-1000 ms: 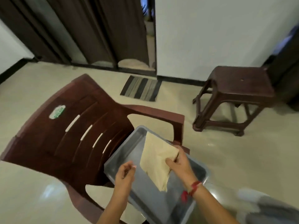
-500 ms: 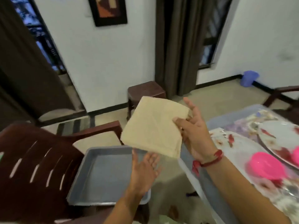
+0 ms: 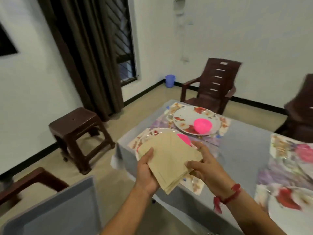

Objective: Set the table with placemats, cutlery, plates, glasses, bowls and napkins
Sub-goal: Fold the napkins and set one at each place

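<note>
White walls and a dark curtain [image 3: 88, 56] stand behind the table [image 3: 245, 138]. Left of the table sit a grey tub [image 3: 59, 209] and a brown stool [image 3: 79, 122]. Over the table's near left corner my left hand [image 3: 146, 172] grips the lower left edge of a fanned stack of napkins [image 3: 169, 158], thumb on top. My right hand [image 3: 206, 167] pinches the stack's right corner. The stack hangs between both hands, above a flowered plate [image 3: 152, 131] and pink bowl [image 3: 183, 139] on the table.

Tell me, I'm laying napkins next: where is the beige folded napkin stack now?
Head view, lower centre: the stack of beige folded napkins is held between the left hand and right hand, over the near white floral plate.
</note>
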